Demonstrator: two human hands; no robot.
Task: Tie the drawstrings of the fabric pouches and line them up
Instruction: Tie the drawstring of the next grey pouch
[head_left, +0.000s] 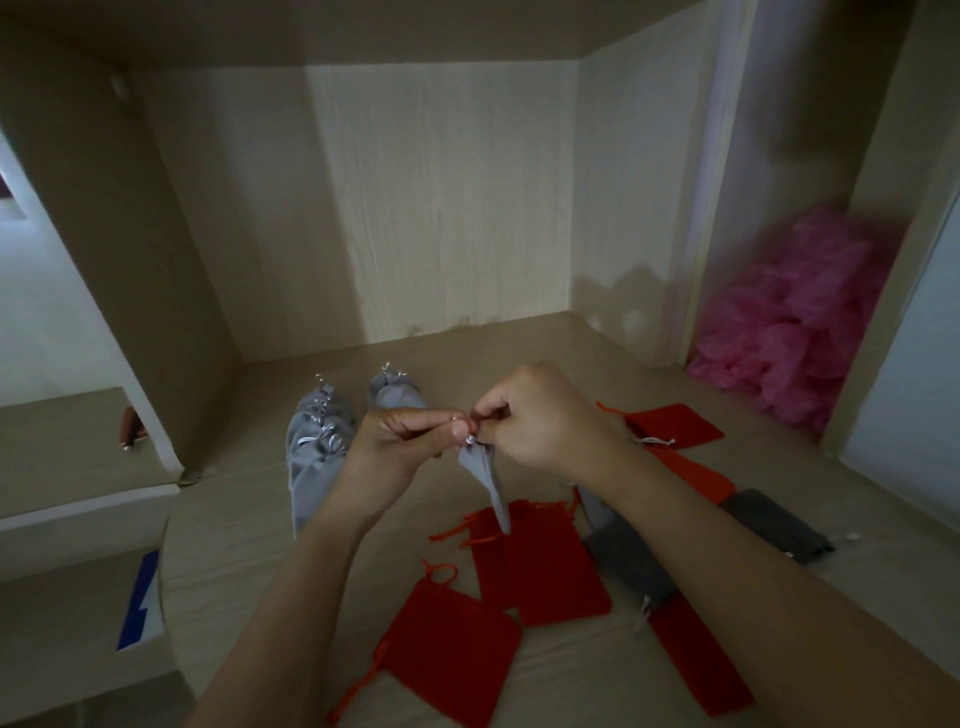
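Pinching with left hand (400, 441) and right hand (540, 421), fingertips pressed together on the silver drawstring (469, 439) at the gathered mouth of a small light-grey fabric pouch (488, 483); other fingers curled in. Held up clear of the pale wood-grain desk (249, 561) at frame centre, pouch body hanging toward 6 o'clock, probably to let its weight keep the neck cinched and leave both cord ends free for knotting. Judged mid-knot; no finished bow visible yet. Laid at 9 o'clock of the hands: tied light-grey pouches (322, 441), overlapping in a row running toward 12 o'clock, necks bunched, bows showing. Presumably the finished line, set apart from unworked stock. Scattered at 5 to 6 o'clock: flat red fabric pouches (550, 566), mouths ungathered, orange cords loose; more red at 3 o'clock. Mixed among them at 4 o'clock: dark grey pouches (628, 566), likewise flat. Piled at 2 o'clock beyond a partition: crumpled pink plastic heap (795, 322). Spotted at 8 o'clock: blue-and-white panel (143, 603) on a carton edge. Checked for brands, labels, lettering: nothing legible anywhere.
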